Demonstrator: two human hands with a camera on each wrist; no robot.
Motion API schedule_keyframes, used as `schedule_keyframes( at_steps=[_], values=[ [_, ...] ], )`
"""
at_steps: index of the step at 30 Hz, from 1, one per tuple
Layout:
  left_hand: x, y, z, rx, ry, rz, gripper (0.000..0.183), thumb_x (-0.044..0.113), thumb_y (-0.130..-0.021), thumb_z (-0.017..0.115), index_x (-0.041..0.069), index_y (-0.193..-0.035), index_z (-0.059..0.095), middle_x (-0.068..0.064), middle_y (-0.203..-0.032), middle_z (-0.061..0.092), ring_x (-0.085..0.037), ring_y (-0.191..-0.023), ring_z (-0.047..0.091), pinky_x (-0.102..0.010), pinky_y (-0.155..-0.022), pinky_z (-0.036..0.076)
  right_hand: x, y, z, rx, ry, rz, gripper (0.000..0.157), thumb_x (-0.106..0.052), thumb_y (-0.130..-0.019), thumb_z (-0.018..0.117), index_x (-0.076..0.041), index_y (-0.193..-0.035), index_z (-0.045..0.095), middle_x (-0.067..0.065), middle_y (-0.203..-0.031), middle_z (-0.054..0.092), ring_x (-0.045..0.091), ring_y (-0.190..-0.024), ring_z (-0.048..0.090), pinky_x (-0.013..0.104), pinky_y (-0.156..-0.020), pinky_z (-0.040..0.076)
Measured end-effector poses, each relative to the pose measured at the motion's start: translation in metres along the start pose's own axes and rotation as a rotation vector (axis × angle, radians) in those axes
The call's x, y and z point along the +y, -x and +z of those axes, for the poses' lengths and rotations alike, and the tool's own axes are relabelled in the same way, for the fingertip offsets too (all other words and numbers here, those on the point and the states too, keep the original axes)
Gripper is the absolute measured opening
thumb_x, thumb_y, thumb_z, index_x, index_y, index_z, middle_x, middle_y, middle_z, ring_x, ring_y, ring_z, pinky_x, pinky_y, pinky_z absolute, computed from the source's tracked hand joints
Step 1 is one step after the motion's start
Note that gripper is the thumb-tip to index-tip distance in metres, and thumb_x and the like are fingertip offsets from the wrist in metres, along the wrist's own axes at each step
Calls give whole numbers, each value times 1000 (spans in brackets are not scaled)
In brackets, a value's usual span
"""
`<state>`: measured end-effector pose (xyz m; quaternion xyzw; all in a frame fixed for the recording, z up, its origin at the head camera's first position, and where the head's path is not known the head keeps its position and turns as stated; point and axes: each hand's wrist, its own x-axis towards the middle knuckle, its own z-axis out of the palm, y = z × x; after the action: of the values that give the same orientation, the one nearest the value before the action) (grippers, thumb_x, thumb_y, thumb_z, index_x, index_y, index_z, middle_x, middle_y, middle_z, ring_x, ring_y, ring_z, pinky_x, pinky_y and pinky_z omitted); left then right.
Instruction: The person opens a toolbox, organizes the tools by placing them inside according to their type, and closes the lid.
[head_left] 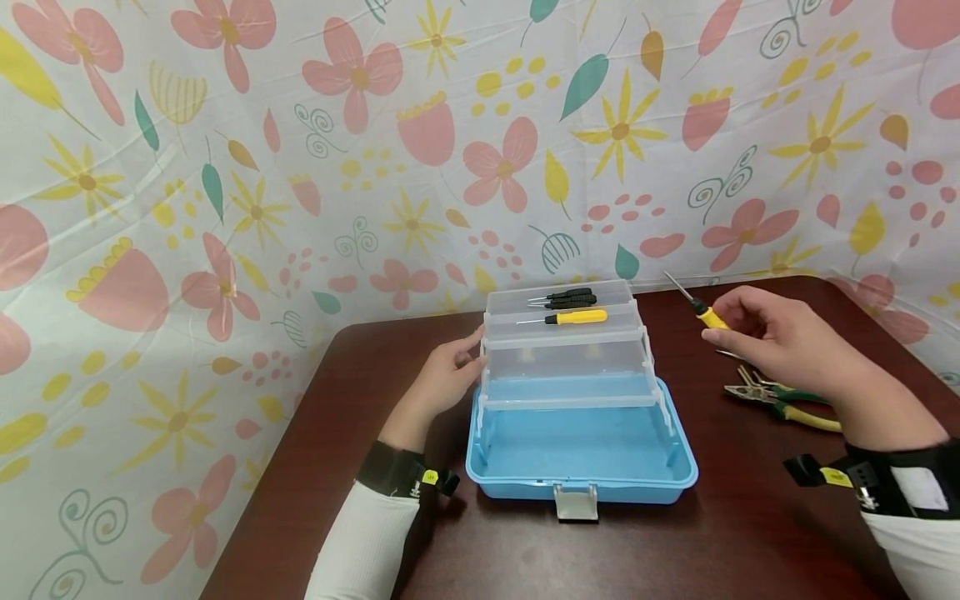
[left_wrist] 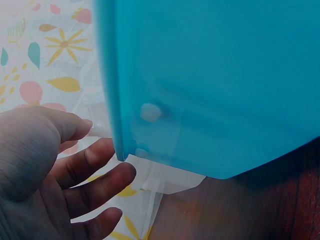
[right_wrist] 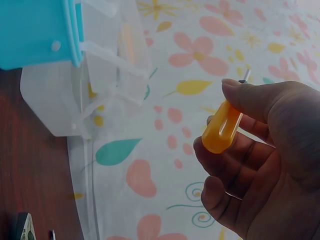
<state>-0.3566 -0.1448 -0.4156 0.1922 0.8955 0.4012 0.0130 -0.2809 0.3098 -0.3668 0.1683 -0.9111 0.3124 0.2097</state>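
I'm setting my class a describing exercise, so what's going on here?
A person's right hand holds a yellow screwdriver in the air, to the right of an open blue toolbox. The left hand is at the left edge of the clear trays; whether it grips them is hard to tell. Another yellow screwdriver and some black ones lie up on the trays. Pliers lie on the table.

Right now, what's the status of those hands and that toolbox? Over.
Right hand gripping yellow screwdriver. Left hand at left edge of clear trays. Blue toolbox open. Pliers lie to its right, nothing seen between screwdriver and trays.
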Motion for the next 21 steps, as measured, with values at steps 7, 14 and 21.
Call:
schedule_keyframes(
  at_steps=[7, 14, 21],
  values=[
    [-1, 0, 0, -1, -2, 5, 57, 33, -105, 57, 33, -159, 39, -5, -80, 69, -22, -71, 62, -35, -65, 56, -6, 0, -1, -31, -25, 7, 22, -15, -91, 78, -17, -109, 66, -6, -79, 59, 9, -60, 49, 24, -51, 39],
    [-1, 0, -1, -6, -6, 34, 57, 31, -105, 57, 30, -160, 39, -14, -82, 70, -23, -69, 61, -35, -63, 54, -12, 2, 0, -98, -83, 16, 27, -11, -93, 76, -15, -116, 62, -3, -79, 61, 11, -56, 56, 26, -50, 47],
    [0, -1, -1, -7, 0, 29, 57, 30, -105, 58, 29, -159, 39, -19, -82, 69, -24, -65, 58, -35, -60, 52, -26, 1, 6, -155, -94, 34, 24, -18, -96, 74, -17, -116, 61, -1, -88, 64, 14, -61, 61, 27, -55, 53]
  ],
)
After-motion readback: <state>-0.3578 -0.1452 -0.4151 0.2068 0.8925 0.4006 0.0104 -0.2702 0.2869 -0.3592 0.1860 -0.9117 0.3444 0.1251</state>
